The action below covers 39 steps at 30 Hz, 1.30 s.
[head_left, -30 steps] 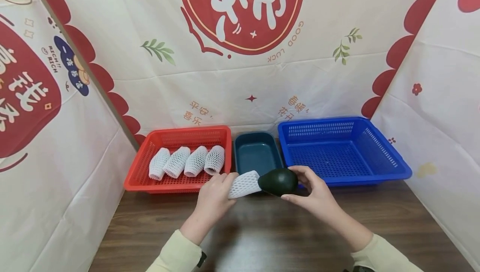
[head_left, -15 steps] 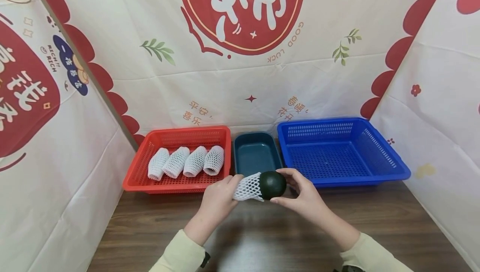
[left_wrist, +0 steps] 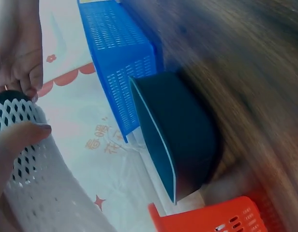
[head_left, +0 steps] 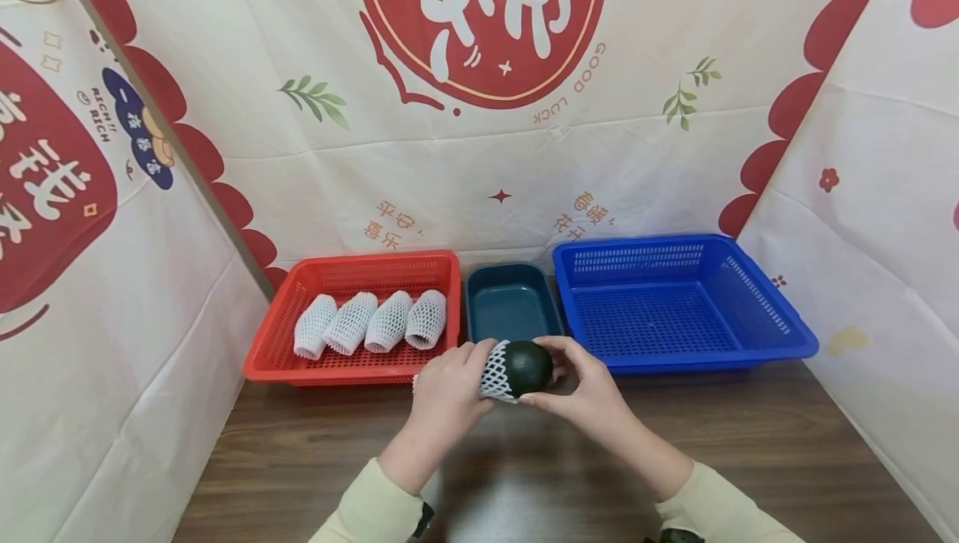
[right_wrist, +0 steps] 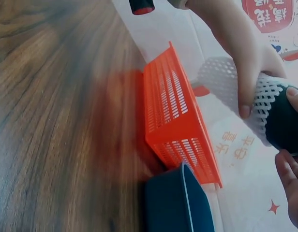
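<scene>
A dark green avocado (head_left: 529, 367) sits partly inside a white foam net sleeve (head_left: 495, 372), its rounded end still bare. My left hand (head_left: 448, 393) grips the sleeve around its middle, and the thumb lies across the mesh in the left wrist view. With thumb and fingers, my right hand (head_left: 588, 385) holds the avocado's bare end. In the right wrist view the stretched mesh (right_wrist: 265, 104) wraps the avocado (right_wrist: 284, 121), and the sleeve's tail sticks out past my left hand. Both hands are above the table, in front of the teal tray (head_left: 514, 310).
On the left, a red basket (head_left: 352, 374) holds several white foam net sleeves (head_left: 389, 322) lying side by side. A blue basket (head_left: 685, 360) stands at the right. Printed cloth walls (head_left: 479, 160) rise behind and beside the wooden table (head_left: 569, 485).
The avocado has moved left with my right hand and gone deeper into the foam sleeve; less mesh shows between the hands. My left hand has shifted slightly right.
</scene>
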Available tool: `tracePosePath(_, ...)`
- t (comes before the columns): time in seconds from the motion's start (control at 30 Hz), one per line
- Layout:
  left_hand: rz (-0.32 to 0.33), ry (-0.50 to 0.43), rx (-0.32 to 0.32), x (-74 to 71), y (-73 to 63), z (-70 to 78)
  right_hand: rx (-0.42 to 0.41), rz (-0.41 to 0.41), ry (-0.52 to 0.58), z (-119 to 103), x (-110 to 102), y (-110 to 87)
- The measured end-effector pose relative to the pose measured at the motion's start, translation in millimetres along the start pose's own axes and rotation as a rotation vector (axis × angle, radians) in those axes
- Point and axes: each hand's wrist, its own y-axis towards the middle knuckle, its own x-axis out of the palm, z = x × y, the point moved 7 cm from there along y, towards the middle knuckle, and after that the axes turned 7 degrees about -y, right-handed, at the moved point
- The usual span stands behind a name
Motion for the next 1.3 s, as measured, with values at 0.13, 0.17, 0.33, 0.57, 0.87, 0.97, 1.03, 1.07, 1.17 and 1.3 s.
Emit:
tracePosePath(0.13, 0.032, -0.013, -0.013, 0.0, 0.9, 0.2, -0.035, -0.061, 0.048, -3, 6, 1.2)
tracePosePath(0.17, 0.035, -0.018, -0.024, 0.3, 0.8, -0.9, -0.058, -0.082, 0.062, -3, 7, 1.1)
tracePosePath(0.33, 0.035, -0.037, -0.062, 0.6, -1.0, -5.9, -0.151, -0.131, 0.136, -5, 6, 1.1)
tracePosePath(0.57, 0.066, -0.014, -0.019, 2.3, -1.2, -0.8, -0.078, -0.091, 0.186, -4, -1, 4.8)
tracePosePath(0.87, 0.159, 0.002, 0.063, -2.8, 3.6, 8.2, -0.065, -0.036, 0.212, -4, 1, 8.5)
tracePosePath(0.97, 0.185, 0.013, 0.082, -5.6, 5.4, 11.9, -0.083, -0.009, 0.142, -8, 2, 10.1)
tracePosePath(1.03, 0.186, 0.013, 0.088, -5.9, 6.7, 13.8, -0.099, 0.011, 0.073, -10, 2, 10.7)
tracePosePath(1.07, 0.182, 0.011, 0.088, -6.2, 7.5, 14.8, -0.108, 0.022, 0.035, -11, 2, 11.1)
tracePosePath(1.17, 0.166, 0.003, 0.082, -5.3, 8.9, 16.0, -0.136, 0.042, -0.037, -16, 2, 12.2)
tracePosePath(1.3, 0.161, -0.009, 0.083, -4.8, 9.2, 17.1, -0.132, 0.038, -0.071, -19, 5, 12.9)
